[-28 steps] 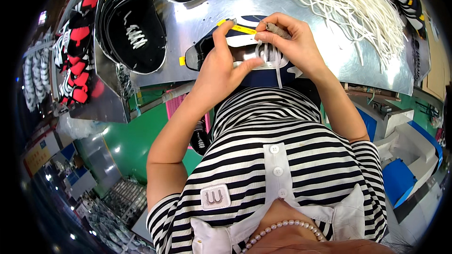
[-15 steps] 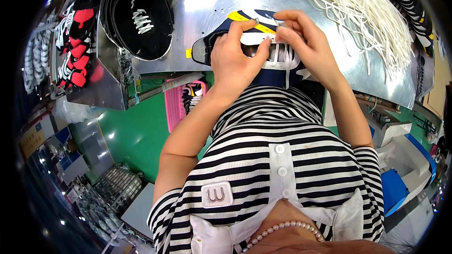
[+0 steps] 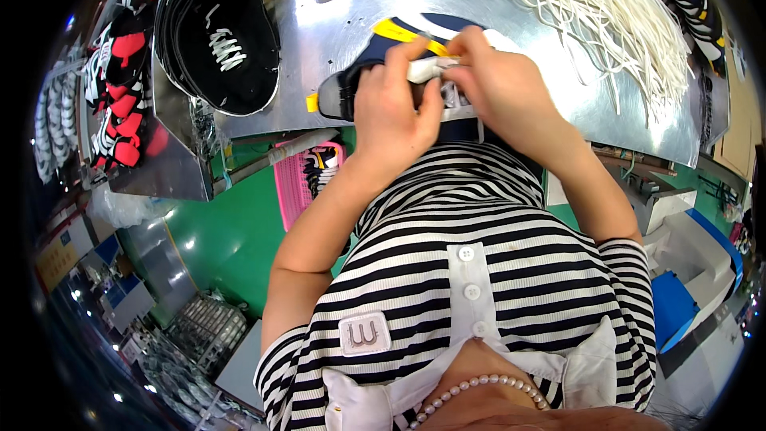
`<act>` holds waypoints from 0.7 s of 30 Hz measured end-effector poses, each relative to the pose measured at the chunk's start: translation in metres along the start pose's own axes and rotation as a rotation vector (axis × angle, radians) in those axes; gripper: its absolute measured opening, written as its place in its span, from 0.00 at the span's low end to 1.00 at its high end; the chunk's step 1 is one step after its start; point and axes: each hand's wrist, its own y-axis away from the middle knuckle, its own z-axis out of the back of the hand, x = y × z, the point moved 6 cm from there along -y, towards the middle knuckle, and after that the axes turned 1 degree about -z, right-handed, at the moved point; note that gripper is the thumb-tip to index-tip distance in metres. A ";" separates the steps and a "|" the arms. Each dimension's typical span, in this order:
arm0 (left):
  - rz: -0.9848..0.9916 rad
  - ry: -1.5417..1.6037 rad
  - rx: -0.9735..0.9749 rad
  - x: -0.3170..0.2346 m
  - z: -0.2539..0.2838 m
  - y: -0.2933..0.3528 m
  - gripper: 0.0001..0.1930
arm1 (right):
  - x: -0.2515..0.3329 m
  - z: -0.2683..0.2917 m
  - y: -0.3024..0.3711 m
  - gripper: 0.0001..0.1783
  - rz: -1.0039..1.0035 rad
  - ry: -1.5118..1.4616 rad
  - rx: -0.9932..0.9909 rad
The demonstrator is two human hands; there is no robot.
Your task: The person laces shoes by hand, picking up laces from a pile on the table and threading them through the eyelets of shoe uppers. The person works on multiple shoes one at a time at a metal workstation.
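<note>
A navy shoe upper (image 3: 378,51) with yellow and white parts lies at the table's near edge, its grey end pointing left. My left hand (image 3: 392,116) grips it, with the thumb and fingers bent around the white eyelet edge. Close beside it, my right hand (image 3: 507,89) has its thumb and fingertips pinched together at that same edge. They seem to be on a white shoelace, but the tips are blurred and partly hidden. A stretch of white lace (image 3: 458,113) crosses the upper's opening below the fingers.
A large bundle of loose white laces (image 3: 574,8) spreads over the table's far right. Nested black shoe uppers (image 3: 254,84) stand at the left, near red, black and white uppers (image 3: 126,100). Below the table edge is a pink basket (image 3: 292,191) with shoe parts.
My right hand has moved left toward my left hand, and its fingers have closed at the eyelet edge. My left hand keeps its grip. The whole view has shifted slightly.
</note>
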 end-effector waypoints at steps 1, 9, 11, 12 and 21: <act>-0.134 -0.124 0.010 -0.013 -0.001 0.001 0.23 | 0.007 -0.010 -0.006 0.12 -0.064 0.138 0.069; 0.244 0.555 0.041 0.025 0.000 -0.008 0.20 | -0.011 0.043 0.013 0.09 -0.210 -0.081 0.113; 0.287 0.571 0.004 0.024 -0.004 -0.015 0.18 | -0.021 0.047 0.022 0.11 -0.323 -0.137 0.025; 0.278 0.621 -0.028 0.018 -0.004 -0.018 0.15 | -0.024 0.041 0.021 0.12 -0.312 -0.123 -0.016; 0.197 0.301 0.139 0.000 0.025 -0.010 0.18 | -0.073 0.027 0.018 0.11 -0.322 -0.316 -0.396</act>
